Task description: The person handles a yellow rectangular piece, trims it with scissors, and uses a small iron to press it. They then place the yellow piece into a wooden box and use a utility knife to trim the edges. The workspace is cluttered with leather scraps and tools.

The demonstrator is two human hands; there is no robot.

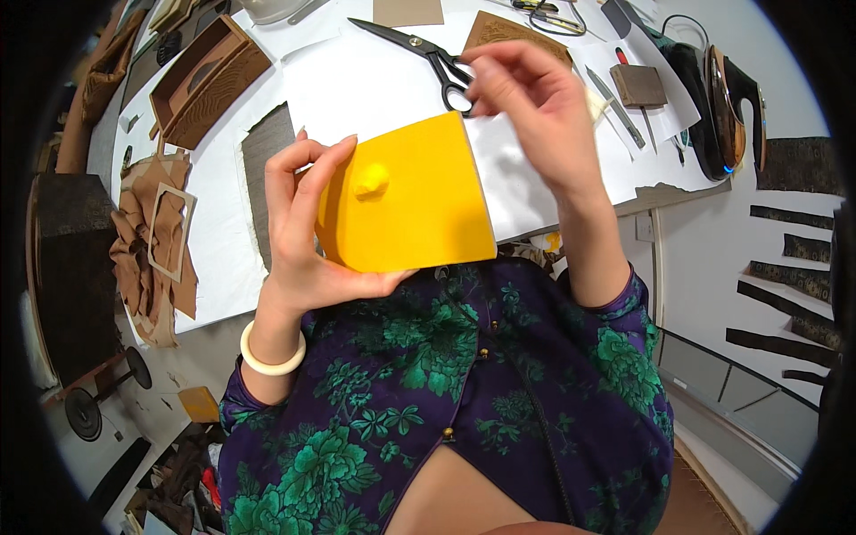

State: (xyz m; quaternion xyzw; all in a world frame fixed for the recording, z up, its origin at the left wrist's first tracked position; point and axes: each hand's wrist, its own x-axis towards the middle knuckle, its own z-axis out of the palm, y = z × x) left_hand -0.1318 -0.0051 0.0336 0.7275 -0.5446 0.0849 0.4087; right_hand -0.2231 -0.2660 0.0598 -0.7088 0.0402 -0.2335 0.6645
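Observation:
My left hand (299, 227) grips a square yellow panel (419, 205) at its left and lower edges, the thumb along the bottom. A small bright yellow lump (370, 181) sits on the panel's face. Above the panel's right side, my right hand (535, 107) is raised with curled fingers, thumb near the index finger; I cannot make out whether anything is between their tips. Behind this hand, large black scissors (415, 43) lie on white paper (330, 80), their handles partly behind the fingers and beside the panel's top edge.
A wooden box (209, 80) and brown leather scraps (143, 232) occupy the table's left. At right lie a knife (615, 107), a block-headed tool (639, 86) and a black iron-like appliance (709, 107). A tooled brown panel (499, 28) lies behind. Dark strips (776, 276) line the right.

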